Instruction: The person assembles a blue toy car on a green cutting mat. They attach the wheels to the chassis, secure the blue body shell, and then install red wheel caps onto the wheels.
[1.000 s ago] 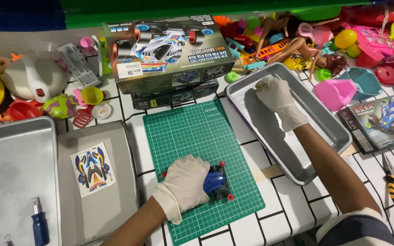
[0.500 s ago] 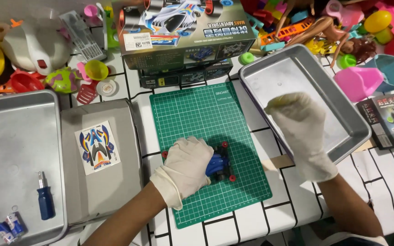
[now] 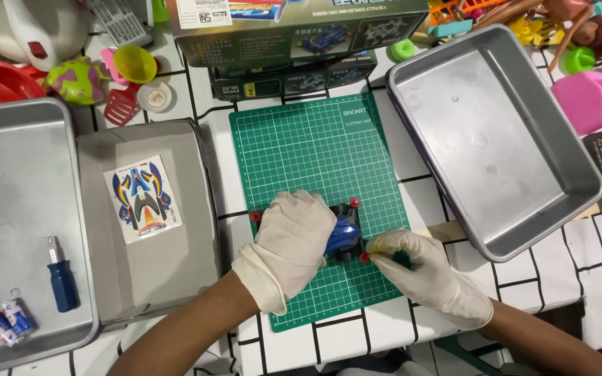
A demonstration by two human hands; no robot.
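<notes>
Far left of the hands, a blue-handled screwdriver (image 3: 60,277) lies in a steel tray (image 3: 8,174). The gloved left hand (image 3: 292,240) presses flat over a small blue toy car (image 3: 343,237) on the green cutting mat (image 3: 322,160); the gloved right hand (image 3: 419,268) pinches a red roller at its corner. Steady downward pressure should prevent slipping. Most of the car is hidden beneath the palm.

**Trays, Tools and Toys Around the Mat**

An empty metal tray (image 3: 496,139) sits right. Left, one tray (image 3: 148,223) holds a sticker sheet (image 3: 143,198); another (image 3: 22,223) holds a blue-handled screwdriver (image 3: 60,275) and two batteries (image 3: 10,322). Kit boxes (image 3: 294,42) and plastic toys (image 3: 85,73) line the top.
</notes>
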